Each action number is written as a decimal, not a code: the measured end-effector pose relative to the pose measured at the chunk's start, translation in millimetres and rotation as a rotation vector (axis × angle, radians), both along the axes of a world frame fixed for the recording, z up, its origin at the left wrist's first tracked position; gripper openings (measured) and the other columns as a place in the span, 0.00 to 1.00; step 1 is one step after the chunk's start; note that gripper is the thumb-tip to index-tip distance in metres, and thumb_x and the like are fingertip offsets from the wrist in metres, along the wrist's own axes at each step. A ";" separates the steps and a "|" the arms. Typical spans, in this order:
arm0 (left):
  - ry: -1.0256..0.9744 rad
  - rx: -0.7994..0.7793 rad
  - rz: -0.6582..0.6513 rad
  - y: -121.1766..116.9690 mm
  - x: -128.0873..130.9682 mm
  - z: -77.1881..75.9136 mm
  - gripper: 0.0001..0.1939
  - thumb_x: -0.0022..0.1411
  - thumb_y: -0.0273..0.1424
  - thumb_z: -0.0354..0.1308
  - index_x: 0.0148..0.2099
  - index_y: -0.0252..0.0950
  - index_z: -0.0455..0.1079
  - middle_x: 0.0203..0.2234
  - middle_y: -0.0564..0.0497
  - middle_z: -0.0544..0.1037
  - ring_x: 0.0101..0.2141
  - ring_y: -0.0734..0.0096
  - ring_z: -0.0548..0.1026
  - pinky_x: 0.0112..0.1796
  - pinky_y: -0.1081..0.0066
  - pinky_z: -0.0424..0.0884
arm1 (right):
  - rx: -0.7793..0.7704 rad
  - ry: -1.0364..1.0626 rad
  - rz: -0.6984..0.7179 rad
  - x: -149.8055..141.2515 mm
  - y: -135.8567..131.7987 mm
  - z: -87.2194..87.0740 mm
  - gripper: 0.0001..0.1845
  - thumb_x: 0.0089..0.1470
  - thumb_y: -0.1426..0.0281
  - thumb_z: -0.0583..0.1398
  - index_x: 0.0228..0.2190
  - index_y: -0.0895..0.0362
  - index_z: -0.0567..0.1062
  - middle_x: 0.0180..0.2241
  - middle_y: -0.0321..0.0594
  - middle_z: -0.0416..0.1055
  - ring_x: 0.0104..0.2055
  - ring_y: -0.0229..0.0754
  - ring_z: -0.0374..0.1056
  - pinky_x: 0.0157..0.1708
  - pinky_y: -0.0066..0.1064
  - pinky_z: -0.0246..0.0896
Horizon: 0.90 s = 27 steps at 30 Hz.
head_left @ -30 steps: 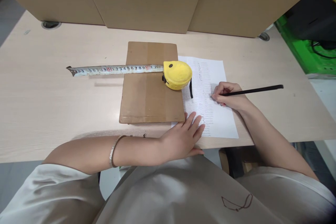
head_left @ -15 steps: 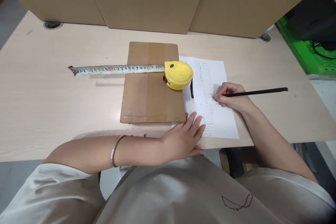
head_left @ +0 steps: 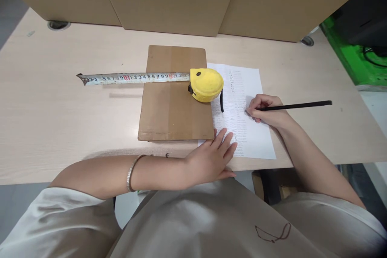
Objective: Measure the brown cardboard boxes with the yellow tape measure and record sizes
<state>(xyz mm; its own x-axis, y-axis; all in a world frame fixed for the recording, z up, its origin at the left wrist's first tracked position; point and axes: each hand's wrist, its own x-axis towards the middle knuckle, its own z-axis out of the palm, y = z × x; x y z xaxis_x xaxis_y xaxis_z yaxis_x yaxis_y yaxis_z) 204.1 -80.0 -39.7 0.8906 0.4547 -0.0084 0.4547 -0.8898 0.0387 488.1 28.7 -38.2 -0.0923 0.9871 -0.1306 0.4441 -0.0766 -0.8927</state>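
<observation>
My right hand (head_left: 266,111) pinches a long black pen (head_left: 298,106), its tip down on a white printed sheet (head_left: 250,88) at the desk's near edge. My left hand (head_left: 211,159) lies flat with fingers spread on the sheet's lower left corner, a bangle on its wrist. Just left of the sheet lies a flat brown cardboard piece (head_left: 172,109). A yellow tape measure (head_left: 206,84) sits on the cardboard's right side, its blade (head_left: 133,78) pulled out leftward over the cardboard and the desk.
The pale wooden desk (head_left: 60,121) has cable holes at its back corners. Large cardboard panels (head_left: 175,0) stand along the far edge. A green bin (head_left: 353,60) with black cables stands to the right. My body sits against the near edge.
My right hand with the pen shifted slightly rightward and down the sheet. My left hand stayed put. The view moved a little.
</observation>
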 end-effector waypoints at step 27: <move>0.009 0.010 0.000 -0.6 0.0 1.8 0.44 0.87 0.59 0.48 0.83 0.28 0.68 0.79 0.29 0.72 0.79 0.38 0.70 0.72 0.52 0.65 | 0.002 0.004 0.030 9.2 -1.4 -3.0 0.32 0.42 0.49 0.86 0.19 0.51 0.74 0.17 0.36 0.68 0.18 0.35 0.61 0.19 0.32 0.51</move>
<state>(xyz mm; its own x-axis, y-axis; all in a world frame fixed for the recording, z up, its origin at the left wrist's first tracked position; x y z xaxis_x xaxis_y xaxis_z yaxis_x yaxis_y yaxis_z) 204.1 -80.6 -37.9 0.8904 0.4550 -0.0118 0.4552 -0.8900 0.0262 497.3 27.2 -41.3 -0.1226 0.9842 -0.1278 0.4429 -0.0610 -0.8945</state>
